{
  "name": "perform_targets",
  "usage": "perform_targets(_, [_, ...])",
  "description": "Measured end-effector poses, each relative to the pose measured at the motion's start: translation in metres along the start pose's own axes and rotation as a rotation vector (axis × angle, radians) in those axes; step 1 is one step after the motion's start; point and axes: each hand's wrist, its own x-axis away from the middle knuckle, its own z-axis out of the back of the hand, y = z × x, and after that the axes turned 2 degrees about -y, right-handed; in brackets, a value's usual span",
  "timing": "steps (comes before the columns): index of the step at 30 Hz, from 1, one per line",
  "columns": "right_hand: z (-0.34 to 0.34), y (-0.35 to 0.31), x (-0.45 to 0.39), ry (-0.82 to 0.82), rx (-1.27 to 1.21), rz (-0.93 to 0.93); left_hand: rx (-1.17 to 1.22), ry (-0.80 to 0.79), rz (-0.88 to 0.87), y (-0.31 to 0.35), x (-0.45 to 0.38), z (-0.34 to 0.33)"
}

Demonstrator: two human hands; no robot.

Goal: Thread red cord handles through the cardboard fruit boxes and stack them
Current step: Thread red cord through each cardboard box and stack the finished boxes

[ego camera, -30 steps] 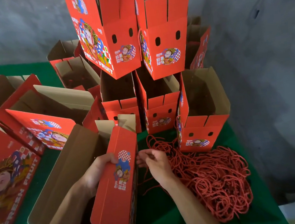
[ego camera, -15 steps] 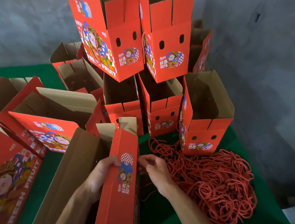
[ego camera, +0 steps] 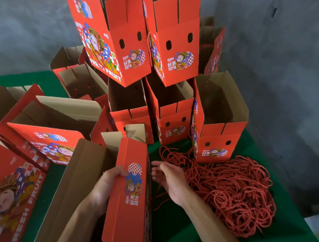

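An open red cardboard fruit box (ego camera: pixel 125 210) lies tilted on the green table in front of me. My left hand (ego camera: pixel 104 188) grips its upper side panel, thumb on the printed face and fingers inside. Just right of that panel my right hand (ego camera: pixel 169 179) hovers with its fingers loosely spread and nothing between them. Beside it lies a big tangled pile of red cord (ego camera: pixel 228 192). Behind stands a stack of upright red boxes (ego camera: pixel 132 44), some with cord handles along their sides.
More open boxes (ego camera: pixel 43 134) lie on the left of the green table (ego camera: pixel 173 236), one flat at the far left (ego camera: pixel 10 193). A single upright box (ego camera: pixel 216 140) stands at the cord pile's back edge. A grey wall rises behind and to the right.
My right hand, which pinched at the box's side with curled fingers, has opened and drawn slightly away. My left hand keeps its grip on the box.
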Motion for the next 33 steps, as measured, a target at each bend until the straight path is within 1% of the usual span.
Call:
perform_targets(4, [0.002,0.005,-0.001,-0.007,0.02,-0.029,-0.026,0.041,-0.012,-0.003,-0.011,0.008])
perform_targets(8, [0.0,0.009,-0.003,-0.014,0.099,0.021,-0.023,0.01,0.005,-0.006,-0.015,0.014])
perform_targets(13, [-0.003,0.011,-0.006,0.024,0.142,0.017,-0.027,-0.011,0.041,-0.015,-0.018,0.023])
perform_targets(15, [-0.004,0.013,-0.006,0.029,0.241,0.051,-0.033,0.01,0.039,-0.015,-0.02,0.026])
perform_targets(18, [-0.004,0.012,-0.007,0.011,0.46,0.148,-0.066,0.051,0.037,-0.014,-0.024,0.028])
perform_targets(19, [-0.004,0.01,-0.008,0.009,0.565,0.186,-0.068,0.052,0.039,-0.014,-0.028,0.031])
perform_targets(22, [-0.004,0.006,-0.012,0.012,0.981,0.32,-0.067,0.04,0.047,-0.013,-0.033,0.035])
perform_targets(23, [-0.004,0.005,-0.012,0.002,1.076,0.359,-0.062,0.032,0.043,-0.012,-0.035,0.034])
perform_targets(25, [-0.003,0.005,-0.014,-0.012,1.124,0.385,-0.069,0.016,0.026,-0.007,-0.033,0.028])
perform_targets(27, [-0.002,0.007,-0.014,-0.001,1.096,0.379,-0.074,0.005,-0.001,0.001,-0.026,0.014])
perform_targets(29, [-0.001,0.009,-0.014,0.0,1.099,0.414,-0.052,-0.012,-0.056,0.007,-0.016,0.001])
perform_targets(31, [-0.004,0.008,-0.011,-0.02,1.154,0.459,-0.044,-0.02,-0.063,0.012,0.001,-0.012])
perform_targets(33, [-0.008,0.005,-0.009,-0.043,1.228,0.497,-0.089,-0.079,-0.065,0.013,0.015,-0.025])
